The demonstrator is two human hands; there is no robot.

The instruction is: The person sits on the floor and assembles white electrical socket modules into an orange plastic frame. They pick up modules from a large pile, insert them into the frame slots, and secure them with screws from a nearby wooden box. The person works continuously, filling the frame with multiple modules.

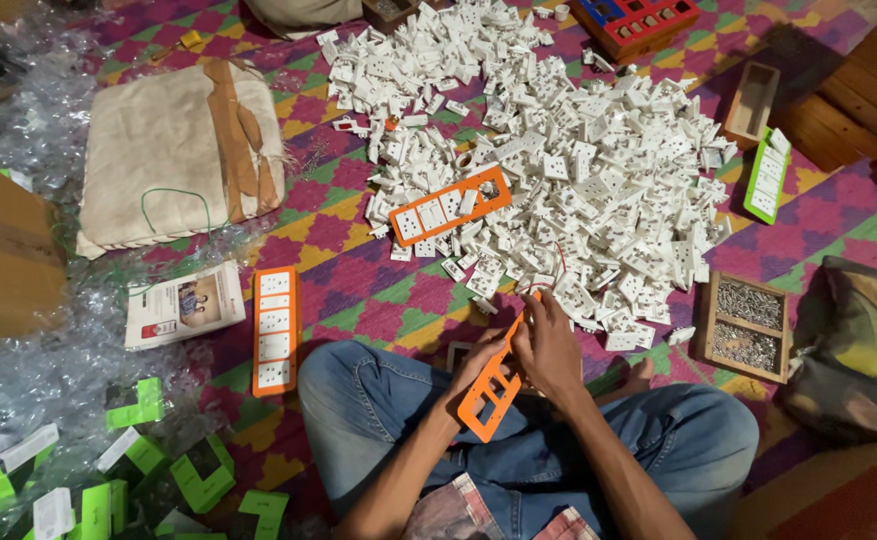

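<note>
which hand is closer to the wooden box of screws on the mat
Right. The right hand grips the orange frame's upper end, on the side toward the box of screws; the left hand holds the frame farther away.

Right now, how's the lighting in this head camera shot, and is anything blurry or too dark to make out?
Head view: the pile of white socket parts is brightly lit and sharp; both hands, left hand and right hand, on the orange frame are clear, not blurred; the corners fall into shadow; the clear plastic wrap shows small glints of glare.

L hand (481,372), R hand (549,345) — both grips closed
</note>
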